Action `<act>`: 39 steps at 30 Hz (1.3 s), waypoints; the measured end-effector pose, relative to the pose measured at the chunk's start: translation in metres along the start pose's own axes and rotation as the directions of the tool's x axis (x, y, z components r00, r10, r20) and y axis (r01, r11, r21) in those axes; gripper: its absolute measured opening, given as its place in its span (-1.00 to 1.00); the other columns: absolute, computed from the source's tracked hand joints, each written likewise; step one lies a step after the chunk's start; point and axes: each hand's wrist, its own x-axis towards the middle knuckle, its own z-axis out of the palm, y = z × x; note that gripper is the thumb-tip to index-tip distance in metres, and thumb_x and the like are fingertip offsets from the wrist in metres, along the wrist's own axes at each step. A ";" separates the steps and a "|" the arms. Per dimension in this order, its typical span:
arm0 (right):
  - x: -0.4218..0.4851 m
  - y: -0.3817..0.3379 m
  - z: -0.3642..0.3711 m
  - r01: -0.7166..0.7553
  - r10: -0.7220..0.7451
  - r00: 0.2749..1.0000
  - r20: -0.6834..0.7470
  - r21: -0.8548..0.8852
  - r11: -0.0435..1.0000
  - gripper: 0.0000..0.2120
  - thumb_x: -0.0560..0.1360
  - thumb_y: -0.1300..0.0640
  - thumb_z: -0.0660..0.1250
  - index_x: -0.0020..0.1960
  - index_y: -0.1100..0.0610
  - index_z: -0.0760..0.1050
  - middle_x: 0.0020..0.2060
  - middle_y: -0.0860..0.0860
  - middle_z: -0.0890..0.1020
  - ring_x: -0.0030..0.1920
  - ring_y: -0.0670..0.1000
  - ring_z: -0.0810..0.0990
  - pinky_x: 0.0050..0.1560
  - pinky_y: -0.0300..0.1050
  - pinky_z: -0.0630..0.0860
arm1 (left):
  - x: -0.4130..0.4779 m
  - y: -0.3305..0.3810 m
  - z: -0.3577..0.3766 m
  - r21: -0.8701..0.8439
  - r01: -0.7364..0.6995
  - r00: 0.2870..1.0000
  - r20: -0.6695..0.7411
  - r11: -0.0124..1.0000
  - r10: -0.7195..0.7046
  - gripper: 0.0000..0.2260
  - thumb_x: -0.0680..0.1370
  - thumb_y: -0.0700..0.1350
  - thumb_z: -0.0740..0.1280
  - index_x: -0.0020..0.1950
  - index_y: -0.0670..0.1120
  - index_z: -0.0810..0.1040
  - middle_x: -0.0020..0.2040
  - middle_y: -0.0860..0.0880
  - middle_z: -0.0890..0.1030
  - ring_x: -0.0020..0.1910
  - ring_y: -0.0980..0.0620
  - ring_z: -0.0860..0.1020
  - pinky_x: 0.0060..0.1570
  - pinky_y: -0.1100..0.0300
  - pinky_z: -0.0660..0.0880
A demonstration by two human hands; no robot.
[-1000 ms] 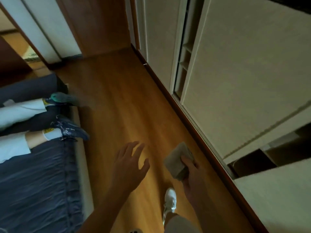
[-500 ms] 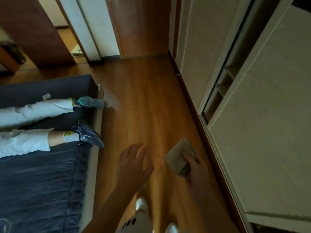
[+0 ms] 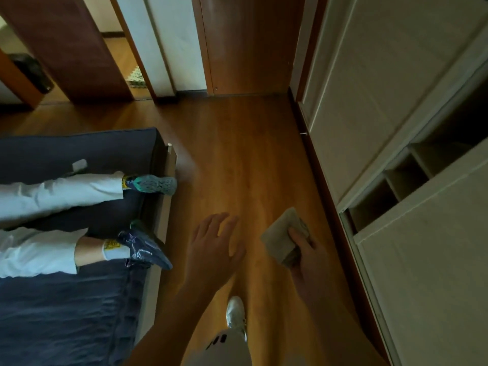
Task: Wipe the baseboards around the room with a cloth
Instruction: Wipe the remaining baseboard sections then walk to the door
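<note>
My right hand (image 3: 306, 262) grips a folded beige cloth (image 3: 281, 235), thumb on top, held in the air above the wooden floor. My left hand (image 3: 212, 249) hovers beside it, fingers spread and holding nothing. A dark brown baseboard (image 3: 320, 175) runs along the foot of the cream wardrobe on the right, well below and to the right of the cloth. Another stretch of baseboard (image 3: 190, 94) lies under the white wall panel at the far end.
A bed with a dark blue cover (image 3: 66, 299) fills the left side; a person's legs in white trousers and sneakers (image 3: 144, 247) lie on it. The wardrobe's sliding door (image 3: 356, 107) stands partly open. A wooden door (image 3: 248, 43) is ahead. My white shoe (image 3: 235, 311) is on the floor.
The view has swung left and forward along the aisle, bringing the far doors and doorway into sight. Both hands keep their pose; the cloth stays in my right hand.
</note>
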 end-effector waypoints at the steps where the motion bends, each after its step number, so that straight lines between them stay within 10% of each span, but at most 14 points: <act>1: 0.012 -0.006 0.016 -0.003 0.003 1.000 0.006 -0.031 1.000 -0.67 0.43 0.09 0.43 0.18 0.11 0.58 0.12 0.10 0.69 0.15 0.12 0.67 0.27 0.14 0.54 | 0.017 -0.012 0.003 0.018 0.005 1.000 -0.005 1.000 -0.005 -0.55 0.55 0.15 0.24 0.36 -0.04 0.55 0.30 -0.05 0.57 0.27 -0.06 0.49 0.23 -0.02 0.43; 19: 0.255 -0.071 0.156 0.007 -0.009 1.000 -0.017 -0.079 0.997 -0.62 0.42 0.07 0.43 0.21 0.17 0.59 0.08 0.10 0.71 0.08 0.10 0.70 -0.05 -0.08 0.63 | 0.270 -0.121 0.063 -0.027 -0.012 1.000 -0.010 1.000 0.012 -0.57 0.54 0.12 0.26 0.33 -0.05 0.56 0.27 -0.06 0.59 0.24 -0.06 0.52 0.20 0.04 0.43; 39: 0.579 -0.215 0.306 -0.060 0.082 0.983 0.167 -0.134 0.989 -0.61 0.38 0.08 0.46 0.19 0.12 0.59 0.07 0.09 0.71 0.09 0.11 0.69 0.06 0.03 0.61 | 0.588 -0.181 0.128 0.046 0.223 0.975 0.008 0.974 -0.223 -0.55 0.55 0.16 0.21 0.35 -0.02 0.55 0.27 -0.04 0.58 0.25 -0.08 0.53 0.15 -0.15 0.53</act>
